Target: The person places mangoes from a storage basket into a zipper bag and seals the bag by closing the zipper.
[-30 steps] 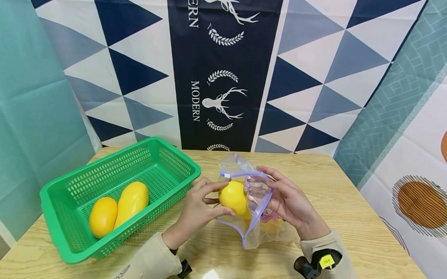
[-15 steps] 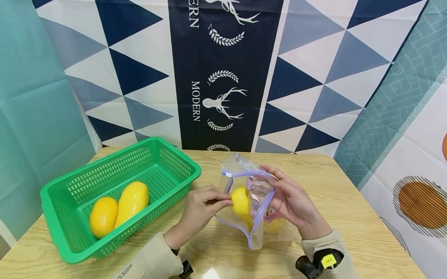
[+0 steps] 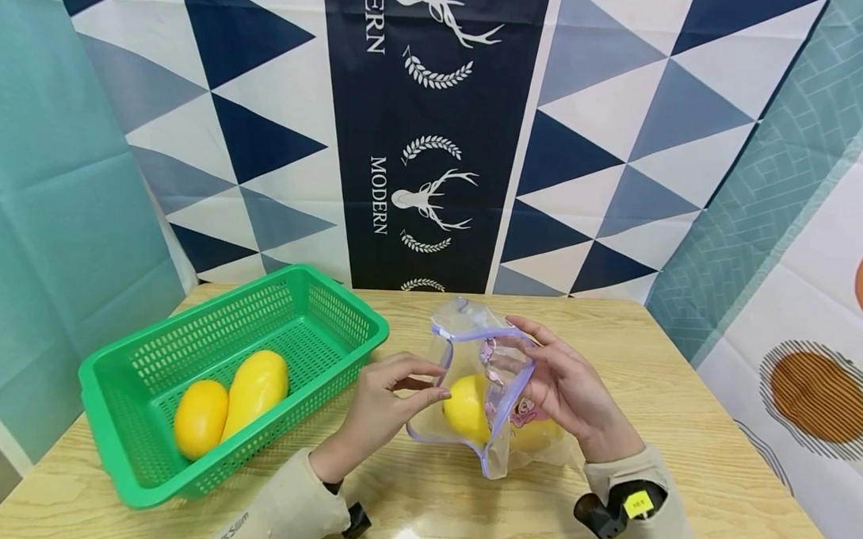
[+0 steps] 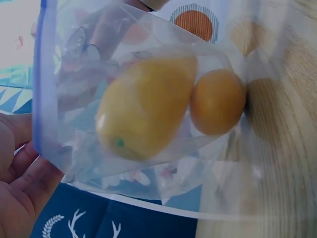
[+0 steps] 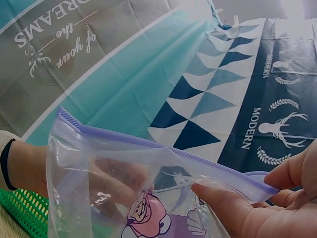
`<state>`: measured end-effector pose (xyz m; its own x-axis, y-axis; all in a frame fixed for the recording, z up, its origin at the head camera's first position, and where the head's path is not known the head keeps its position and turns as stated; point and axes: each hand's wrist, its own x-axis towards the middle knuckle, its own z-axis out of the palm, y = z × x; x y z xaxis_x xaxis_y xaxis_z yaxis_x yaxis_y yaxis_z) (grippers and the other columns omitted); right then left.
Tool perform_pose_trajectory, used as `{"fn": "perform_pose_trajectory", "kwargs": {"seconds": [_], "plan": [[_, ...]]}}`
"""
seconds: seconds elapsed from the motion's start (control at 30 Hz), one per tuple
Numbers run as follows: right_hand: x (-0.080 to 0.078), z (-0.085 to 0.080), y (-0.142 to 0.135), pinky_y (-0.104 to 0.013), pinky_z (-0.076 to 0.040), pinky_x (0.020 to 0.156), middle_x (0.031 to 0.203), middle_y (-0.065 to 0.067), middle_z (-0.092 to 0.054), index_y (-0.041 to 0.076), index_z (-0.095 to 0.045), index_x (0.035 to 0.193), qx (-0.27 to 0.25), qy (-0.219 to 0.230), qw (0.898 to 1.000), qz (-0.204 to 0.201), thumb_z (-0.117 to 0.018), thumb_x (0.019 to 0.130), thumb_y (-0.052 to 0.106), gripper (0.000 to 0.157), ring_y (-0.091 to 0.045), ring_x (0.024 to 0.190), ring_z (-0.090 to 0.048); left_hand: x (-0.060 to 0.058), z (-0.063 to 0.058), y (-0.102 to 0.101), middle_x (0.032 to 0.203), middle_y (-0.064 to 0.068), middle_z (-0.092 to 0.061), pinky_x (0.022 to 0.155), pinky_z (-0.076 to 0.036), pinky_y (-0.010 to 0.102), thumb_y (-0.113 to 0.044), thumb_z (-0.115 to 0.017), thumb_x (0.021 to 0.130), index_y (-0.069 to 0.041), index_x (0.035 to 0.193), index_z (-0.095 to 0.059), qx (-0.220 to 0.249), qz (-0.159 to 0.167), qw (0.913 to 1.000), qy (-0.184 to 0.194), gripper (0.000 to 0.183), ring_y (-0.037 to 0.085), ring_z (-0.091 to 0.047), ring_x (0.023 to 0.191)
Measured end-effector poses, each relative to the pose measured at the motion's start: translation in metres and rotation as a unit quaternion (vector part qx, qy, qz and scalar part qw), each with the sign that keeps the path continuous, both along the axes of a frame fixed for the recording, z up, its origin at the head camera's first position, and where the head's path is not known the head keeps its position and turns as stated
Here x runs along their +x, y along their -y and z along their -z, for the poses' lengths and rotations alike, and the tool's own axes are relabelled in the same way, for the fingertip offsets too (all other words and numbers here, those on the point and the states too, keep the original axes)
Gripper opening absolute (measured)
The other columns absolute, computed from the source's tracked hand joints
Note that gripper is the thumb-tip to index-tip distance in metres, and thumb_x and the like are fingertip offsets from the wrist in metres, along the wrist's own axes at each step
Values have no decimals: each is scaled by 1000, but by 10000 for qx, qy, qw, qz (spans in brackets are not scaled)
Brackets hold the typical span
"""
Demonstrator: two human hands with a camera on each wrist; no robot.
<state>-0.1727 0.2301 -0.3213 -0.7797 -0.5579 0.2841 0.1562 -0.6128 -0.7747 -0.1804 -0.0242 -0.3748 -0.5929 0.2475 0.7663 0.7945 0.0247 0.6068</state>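
A clear zip bag [image 3: 464,354] with a purple zip rim and pink cartoon print lies on the table, mouth facing left. My right hand [image 3: 573,389] pinches its upper rim; in the right wrist view the thumb and fingers [image 5: 287,173] grip the purple zip. Inside, a plump yellow fruit [image 4: 148,106] with a small green spot lies beside a rounder orange-yellow fruit [image 4: 218,101]. My left hand [image 3: 391,395] is at the bag's mouth, thumb and forefinger apart and holding no fruit. In the left wrist view its fingertips overlap the purple rim.
A green perforated basket [image 3: 328,377] stands at the left of the wooden table [image 3: 423,499]. It holds an orange-yellow fruit [image 3: 201,420] and a longer yellow fruit [image 3: 258,386]. Patterned cloths [image 3: 265,137] hang behind and at both sides.
The yellow fruit went from my left fingers deeper into the bag and was let go. My left hand now stays at the mouth. My right hand keeps its grip, shifted slightly right.
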Motion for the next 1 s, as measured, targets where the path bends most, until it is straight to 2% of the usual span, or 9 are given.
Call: {"fn": "perform_pose_trajectory", "kwargs": {"seconds": [0.3, 0.43, 0.7, 0.87, 1.0], "plan": [[-1, 0, -1, -44, -48, 99, 134, -14, -51, 8, -45, 139, -38, 110, 9999, 51, -23, 108, 1, 39, -32, 121, -59, 7, -11, 4, 97, 12, -72, 71, -60, 34, 5, -82, 77, 1, 102, -73, -20, -153, 9998, -109, 27, 29, -69, 88], [-1, 0, -1, -44, -48, 99, 133, -14, -51, 9, -46, 138, -15, 149, 9999, 56, -22, 108, 0, 40, -32, 120, -60, 8, -13, 6, 98, 15, -71, 71, -60, 32, 8, -82, 75, 2, 103, -72, 89, -96, 9999, -84, 30, 28, -70, 87], [-1, 0, -1, -44, -49, 99, 134, -13, -51, 9, -42, 139, -19, 230, 9997, 83, -23, 108, 1, 37, -32, 120, -60, 7, -17, 15, 100, 21, -68, 70, -60, 35, 15, -81, 72, 6, 107, -68, 241, 12, 9996, -150, 38, 30, -70, 90], [-1, -1, -1, -44, -49, 99, 134, -14, -49, 8, -38, 140, -19, 261, 9996, 79, -24, 108, 1, 36, -32, 119, -60, 12, -24, 25, 103, 18, -69, 70, -60, 34, 13, -81, 73, 3, 110, -68, -50, -137, 9996, -238, 40, 28, -69, 93], [-1, -2, -2, -44, -47, 100, 134, -15, -49, 7, -39, 140, -73, 238, 9997, 45, -24, 108, 1, 36, -33, 121, -59, 14, -29, 34, 104, 13, -69, 69, -60, 32, 13, -79, 75, 0, 112, -67, -408, -332, 9971, -550, 41, 25, -69, 93]]}}
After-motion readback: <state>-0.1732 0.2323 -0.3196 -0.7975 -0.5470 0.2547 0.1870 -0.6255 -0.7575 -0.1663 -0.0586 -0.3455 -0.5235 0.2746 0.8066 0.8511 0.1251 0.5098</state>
